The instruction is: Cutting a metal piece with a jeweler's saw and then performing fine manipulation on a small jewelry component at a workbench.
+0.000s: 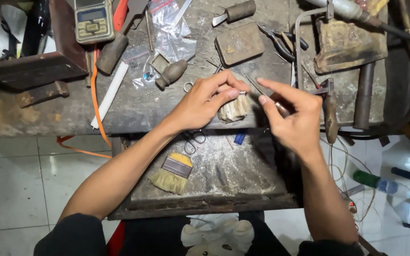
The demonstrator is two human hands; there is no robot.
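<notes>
Nearest to me, below the bench edge, the pull-out tray [243,189] is dusted with filings, and a flat brush [172,173] with pale bristles lies on its left side, well apart from both my hands. Above it, at the bench edge, my left hand [204,102] is pinched narrow, thumb and forefinger closed on a small silvery piece [242,93] (too tiny for me to make out its shape), which sits at my fingertips just over the worn wooden peg [234,109]. My right hand [293,118] is closed around a thin metal tool [262,92] with a dark wooden handle, forefinger stretched out, the tip slanting up-left and ending just beside the piece. Farther off on the workbench [129,106] lie a wooden-handled graver [171,74], pliers [281,43], a flat metal block [239,43] and a small digital scale [93,20].
</notes>
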